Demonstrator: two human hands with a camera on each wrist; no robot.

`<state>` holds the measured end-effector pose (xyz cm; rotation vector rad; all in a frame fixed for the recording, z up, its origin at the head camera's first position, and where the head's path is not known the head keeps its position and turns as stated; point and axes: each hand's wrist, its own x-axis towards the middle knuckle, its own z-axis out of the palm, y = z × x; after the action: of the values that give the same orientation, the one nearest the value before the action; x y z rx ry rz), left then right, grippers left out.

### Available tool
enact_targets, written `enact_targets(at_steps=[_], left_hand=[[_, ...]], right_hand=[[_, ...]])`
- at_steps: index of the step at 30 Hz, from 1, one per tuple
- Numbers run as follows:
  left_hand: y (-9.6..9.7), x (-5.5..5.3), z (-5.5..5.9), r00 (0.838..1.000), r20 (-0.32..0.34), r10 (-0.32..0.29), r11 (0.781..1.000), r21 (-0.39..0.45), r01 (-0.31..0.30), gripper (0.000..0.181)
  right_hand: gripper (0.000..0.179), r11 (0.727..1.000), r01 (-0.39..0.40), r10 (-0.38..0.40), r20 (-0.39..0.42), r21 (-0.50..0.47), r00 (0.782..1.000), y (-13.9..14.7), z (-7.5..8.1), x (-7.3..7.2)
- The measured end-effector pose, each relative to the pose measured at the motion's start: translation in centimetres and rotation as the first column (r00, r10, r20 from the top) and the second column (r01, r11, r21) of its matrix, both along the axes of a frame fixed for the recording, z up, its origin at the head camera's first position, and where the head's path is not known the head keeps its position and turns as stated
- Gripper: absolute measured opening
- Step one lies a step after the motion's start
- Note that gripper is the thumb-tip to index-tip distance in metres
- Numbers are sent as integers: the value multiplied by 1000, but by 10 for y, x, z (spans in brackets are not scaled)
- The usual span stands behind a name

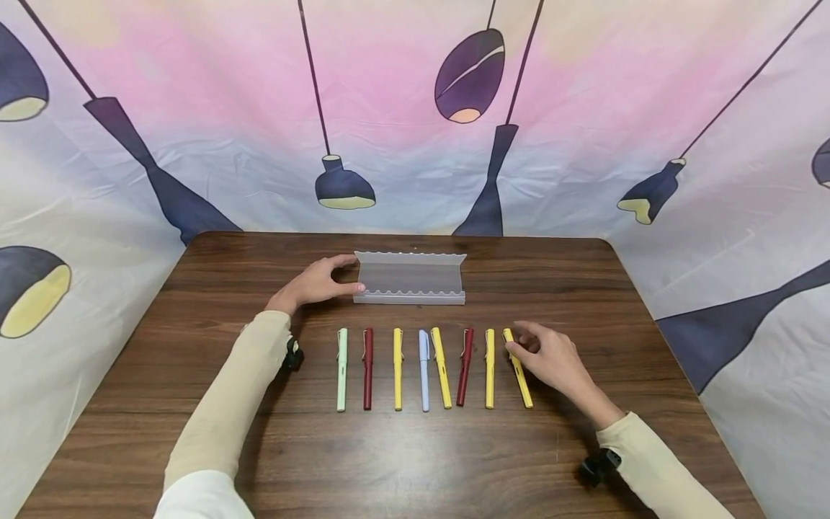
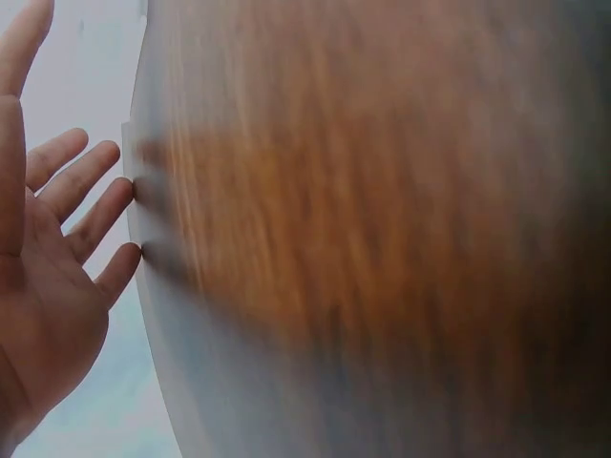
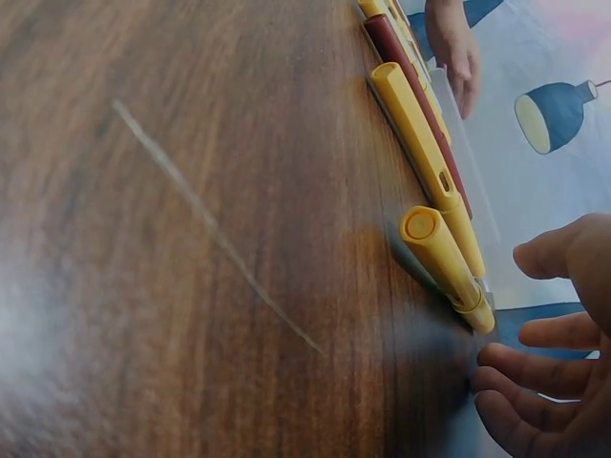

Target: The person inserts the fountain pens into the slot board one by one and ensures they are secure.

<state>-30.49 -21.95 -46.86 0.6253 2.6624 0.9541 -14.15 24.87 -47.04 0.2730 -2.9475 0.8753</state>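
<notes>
Several capped pens lie in a row across the table: a light green pen (image 1: 341,371), a dark red pen (image 1: 367,371), a light blue pen (image 1: 424,375), another dark red one and several yellow ones. My right hand (image 1: 547,357) is at the clip end of the rightmost yellow pen (image 1: 521,378). In the right wrist view its thumb and fingers are spread beside that pen (image 3: 444,262), not closed round it. Behind the row stands a clear plastic pen tray (image 1: 410,297) with scalloped edges. My left hand (image 1: 315,281) spans its left end, thumb touching the front corner, fingers by the back corner.
The brown wooden table (image 1: 415,461) ends at a straight back edge with rounded corners. A cloth backdrop (image 1: 402,108) printed with hanging lamps rises behind it. A yellow pen (image 1: 489,371) lies close to the left of the rightmost one.
</notes>
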Motion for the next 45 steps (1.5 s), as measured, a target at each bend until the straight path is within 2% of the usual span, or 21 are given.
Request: enact_targets(at_steps=[11, 25, 45], left_hand=[[2, -1, -1, 1000, -29, 0, 999, -49, -1, 95], [5, -2, 4, 1000, -12, -16, 998, -55, 15, 96], [5, -4, 3, 1000, 16, 1, 999, -49, 0, 98]], right_hand=[[49, 1000, -8, 9, 46, -3, 999, -5, -1, -6], [51, 998, -55, 51, 112, 36, 992, -7, 2, -21], [46, 994, -71, 53, 204, 82, 978, -12, 6, -28]])
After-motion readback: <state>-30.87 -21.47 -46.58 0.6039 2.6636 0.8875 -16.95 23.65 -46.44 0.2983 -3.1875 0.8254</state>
